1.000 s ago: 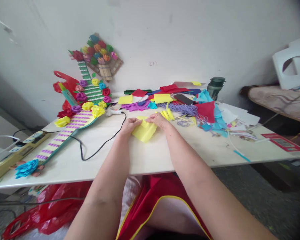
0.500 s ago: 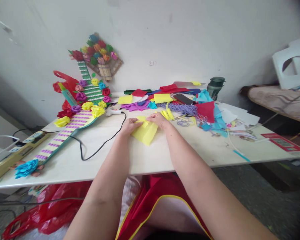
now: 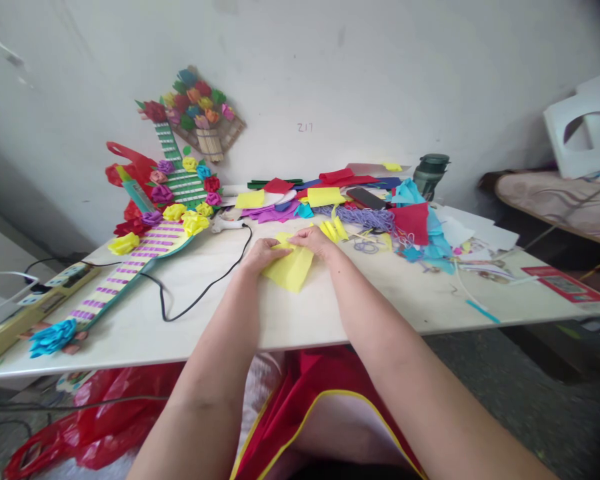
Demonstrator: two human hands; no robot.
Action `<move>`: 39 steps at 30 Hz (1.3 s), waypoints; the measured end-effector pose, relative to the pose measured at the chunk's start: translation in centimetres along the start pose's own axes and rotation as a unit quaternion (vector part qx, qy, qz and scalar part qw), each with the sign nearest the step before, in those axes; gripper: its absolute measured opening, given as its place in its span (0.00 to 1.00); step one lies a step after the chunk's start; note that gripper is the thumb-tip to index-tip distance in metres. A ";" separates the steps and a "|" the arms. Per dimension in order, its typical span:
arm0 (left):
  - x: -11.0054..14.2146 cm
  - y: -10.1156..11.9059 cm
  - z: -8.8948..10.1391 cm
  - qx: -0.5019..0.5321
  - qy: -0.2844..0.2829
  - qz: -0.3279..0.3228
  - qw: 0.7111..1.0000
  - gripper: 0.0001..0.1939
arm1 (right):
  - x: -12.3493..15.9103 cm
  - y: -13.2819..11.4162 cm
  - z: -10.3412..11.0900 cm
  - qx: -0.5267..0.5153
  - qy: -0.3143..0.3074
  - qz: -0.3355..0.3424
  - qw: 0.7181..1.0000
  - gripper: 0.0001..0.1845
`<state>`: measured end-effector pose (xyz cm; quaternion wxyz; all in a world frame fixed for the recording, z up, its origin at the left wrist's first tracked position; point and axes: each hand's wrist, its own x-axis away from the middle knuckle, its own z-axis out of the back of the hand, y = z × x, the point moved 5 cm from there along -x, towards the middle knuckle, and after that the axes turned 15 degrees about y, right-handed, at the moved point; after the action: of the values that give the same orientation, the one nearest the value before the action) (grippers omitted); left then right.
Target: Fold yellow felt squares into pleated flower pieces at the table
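Observation:
A thin yellow sheet of crepe paper (image 3: 291,270) is held up between both hands over the middle of the table, its lower corner hanging toward me. My left hand (image 3: 263,253) pinches its left side with thumb and fingers. On the upper right part of the sheet, my right hand (image 3: 311,240) is closed, thumb and fingertips close to those of the left. Just beyond the right hand lie yellow curled paper pieces (image 3: 334,230). Folded yellow paper (image 3: 326,196) rests on the pile behind.
Left on the white table (image 3: 300,320) stands a guitar-shaped craft (image 3: 145,257) with paper flowers, near a glue gun (image 3: 230,223) and its black cord. Purple yarn (image 3: 357,217), a dark phone (image 3: 367,198) and a green bottle (image 3: 431,175) sit at the back. A power strip (image 3: 35,310) lies far left.
The fingers have shifted slightly along the yellow paper, the two thumbs coming closer together. The sheet's lower part has moved a little left. The rest looks the same.

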<state>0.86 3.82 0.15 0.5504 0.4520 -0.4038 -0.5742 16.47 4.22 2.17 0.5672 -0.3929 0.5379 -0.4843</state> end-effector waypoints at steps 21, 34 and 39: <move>0.5 0.8 0.0 0.083 -0.011 0.001 0.997 0.20 | -0.5 0.2 0.7 -0.078 0.054 -0.024 0.995 0.16; -0.2 0.6 0.5 0.124 0.046 -0.003 0.991 0.23 | -0.5 0.3 1.0 -0.169 0.061 -0.101 0.979 0.27; -0.4 0.7 0.6 0.154 0.057 -0.027 0.986 0.25 | -0.5 0.9 0.3 -0.158 0.020 -0.113 0.981 0.23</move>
<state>0.41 4.13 0.98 0.4805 0.5743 -0.4427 -0.4933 16.89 4.91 1.46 0.4281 -0.5262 0.5713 -0.4620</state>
